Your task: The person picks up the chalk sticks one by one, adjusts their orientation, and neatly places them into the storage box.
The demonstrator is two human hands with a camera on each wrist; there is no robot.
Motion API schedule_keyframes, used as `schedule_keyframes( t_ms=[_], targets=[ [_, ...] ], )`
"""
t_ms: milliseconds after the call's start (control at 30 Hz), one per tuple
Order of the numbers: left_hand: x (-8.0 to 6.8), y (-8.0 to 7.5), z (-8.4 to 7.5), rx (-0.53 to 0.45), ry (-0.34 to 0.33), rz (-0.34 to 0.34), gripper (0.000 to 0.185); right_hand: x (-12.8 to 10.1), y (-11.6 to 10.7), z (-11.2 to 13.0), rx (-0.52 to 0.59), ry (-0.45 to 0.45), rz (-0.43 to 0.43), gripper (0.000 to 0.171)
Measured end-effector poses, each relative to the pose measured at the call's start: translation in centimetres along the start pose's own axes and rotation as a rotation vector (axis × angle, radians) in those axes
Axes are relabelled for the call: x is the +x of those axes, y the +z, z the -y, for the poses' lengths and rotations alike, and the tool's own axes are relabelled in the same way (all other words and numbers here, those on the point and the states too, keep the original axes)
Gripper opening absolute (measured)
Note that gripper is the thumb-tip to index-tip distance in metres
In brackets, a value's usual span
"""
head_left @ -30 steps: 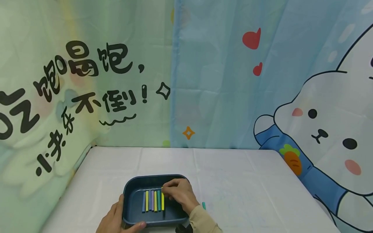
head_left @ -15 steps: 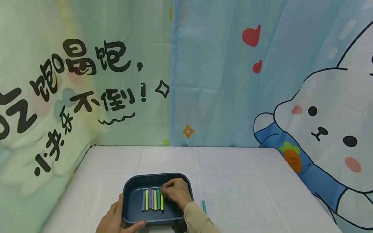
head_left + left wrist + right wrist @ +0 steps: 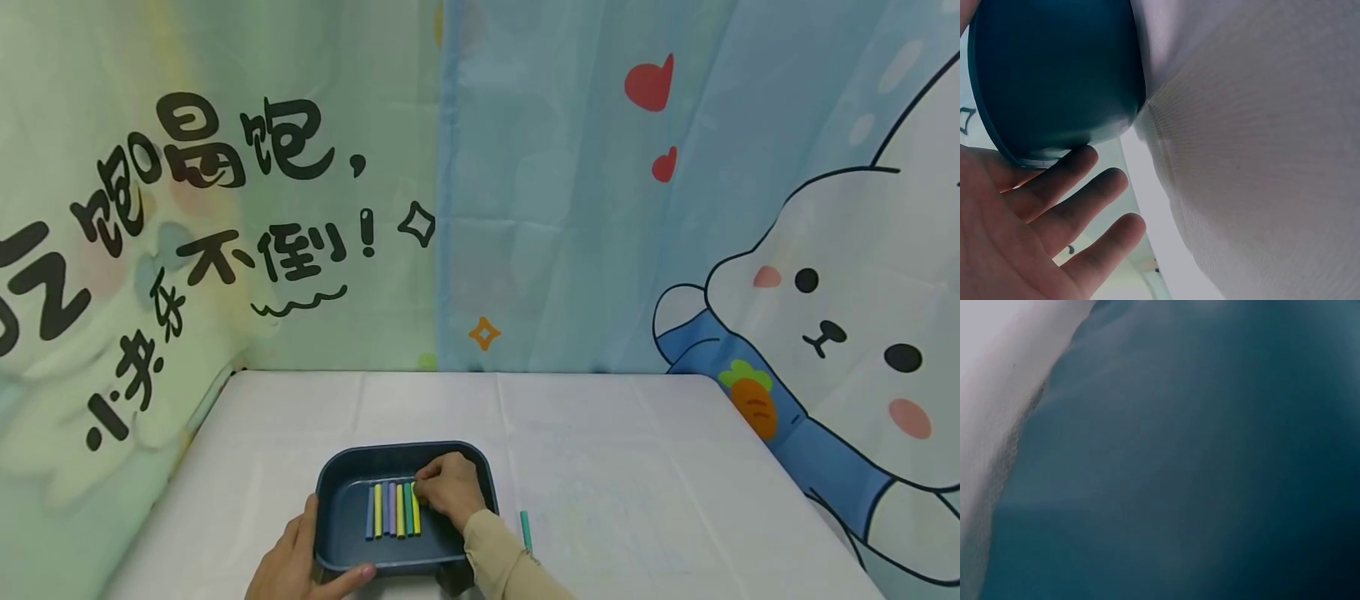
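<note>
A dark blue rectangular tray (image 3: 337, 546) stands on the table's near part. My left hand (image 3: 300, 560) steadies its near-left corner, thumb along the front rim. The left wrist view shows the fingers (image 3: 1082, 203) spread and nearly straight, some against the tray's outer wall. Inside the tray, several chalk sticks (image 3: 387, 510) in blue, yellow, purple, pink and green lie side by side in a row. My right hand (image 3: 454, 490) pinches the far end of the rightmost yellow chalk stick (image 3: 417, 518); its fingertips are partly hidden. Blurred blue tray surface (image 3: 1166, 444) fills most of the right wrist view.
One green chalk stick (image 3: 526, 530) lies on the white tablecloth (image 3: 645, 492) to the right of the tray, near the right sleeve (image 3: 506, 554). A printed curtain (image 3: 540, 208) hangs behind the table. Something black (image 3: 454, 577) shows under the right wrist.
My right hand has shifted slightly left with the yellow chalk stick, closer to the row. The green chalk on the table is more exposed. My left hand stays on the tray.
</note>
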State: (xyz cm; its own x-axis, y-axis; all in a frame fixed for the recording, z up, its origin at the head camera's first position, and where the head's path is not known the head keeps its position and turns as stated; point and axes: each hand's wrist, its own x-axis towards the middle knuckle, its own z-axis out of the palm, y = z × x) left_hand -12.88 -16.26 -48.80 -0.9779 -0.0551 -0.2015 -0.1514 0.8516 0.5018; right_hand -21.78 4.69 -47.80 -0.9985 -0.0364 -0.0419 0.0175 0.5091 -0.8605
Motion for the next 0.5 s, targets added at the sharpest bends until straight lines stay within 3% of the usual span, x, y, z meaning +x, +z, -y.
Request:
schedule_keyframes(
  t_ms=[300,500],
  targets=[
    [-0.1,0.1,-0.2,-0.022,-0.019,0.013,0.144,-0.3,-0.8,0.6,-0.015,0.038,0.007,0.008],
    [-0.1,-0.1,-0.2,-0.027,-0.006,0.009,0.143,-1.0,-2.0,1.6,0.059,0.013,0.065,0.012]
  ],
)
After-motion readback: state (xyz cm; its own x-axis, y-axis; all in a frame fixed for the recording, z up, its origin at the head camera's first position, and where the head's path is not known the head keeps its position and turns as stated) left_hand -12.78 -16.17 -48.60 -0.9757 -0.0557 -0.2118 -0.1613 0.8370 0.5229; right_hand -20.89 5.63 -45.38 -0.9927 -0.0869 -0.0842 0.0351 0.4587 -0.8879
